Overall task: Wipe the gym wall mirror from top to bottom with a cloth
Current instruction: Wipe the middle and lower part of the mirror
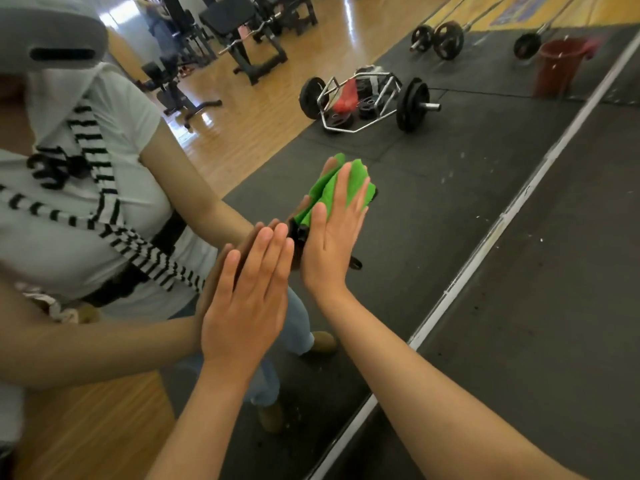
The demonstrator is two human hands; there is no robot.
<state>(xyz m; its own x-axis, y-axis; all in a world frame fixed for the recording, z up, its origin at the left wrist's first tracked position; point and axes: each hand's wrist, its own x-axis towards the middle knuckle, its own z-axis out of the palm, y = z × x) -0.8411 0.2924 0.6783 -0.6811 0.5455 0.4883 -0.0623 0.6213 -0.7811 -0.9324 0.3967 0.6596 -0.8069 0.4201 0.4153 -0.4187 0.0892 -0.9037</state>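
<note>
The wall mirror (pixel 433 188) fills most of the head view, its white bottom edge (pixel 485 244) running diagonally from upper right to lower middle. A green cloth (pixel 356 174) lies flat against the glass under my right hand (pixel 334 233), which presses it with straight fingers. My left hand (pixel 247 299) rests flat on the glass just left of it, fingers straight and holding nothing. The reflection shows both palms meeting mine.
Reflected in the mirror are my own torso in a white shirt (pixel 114 188), a hex bar with plates (pixel 363 98), barbells (pixel 440 39), benches (pixel 249 36) and a red bucket (pixel 557 67). Dark rubber flooring (pixel 554 341) lies below the mirror edge at right.
</note>
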